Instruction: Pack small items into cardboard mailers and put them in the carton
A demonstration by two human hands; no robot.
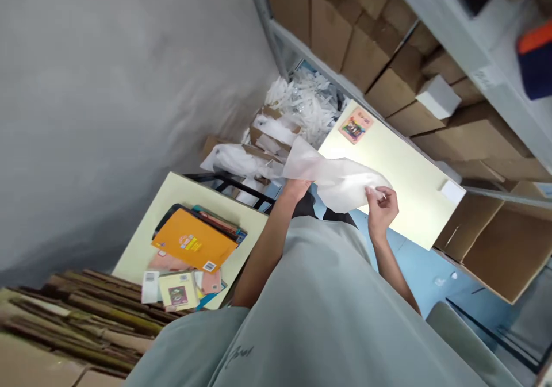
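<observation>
A thin white foam sleeve [340, 177] stretches between my two hands in front of my body. My left hand [297, 188] grips its left part from below, with the fingers partly hidden behind the sheet. At its right edge, my right hand [382, 211] pinches the material between thumb and fingers. Beyond the sheet lies a pale yellow table [409, 197], and a small pink booklet with a colour picture [356, 125] rests at its far left corner.
To the left, another pale table [142, 232] carries an orange book [194, 243] and several booklets. White packing scraps [306, 99] heap beyond. Shelves of cardboard boxes [392, 88] line the right, above an open carton [504, 249]. Flattened cardboard [86, 312] stacks at lower left.
</observation>
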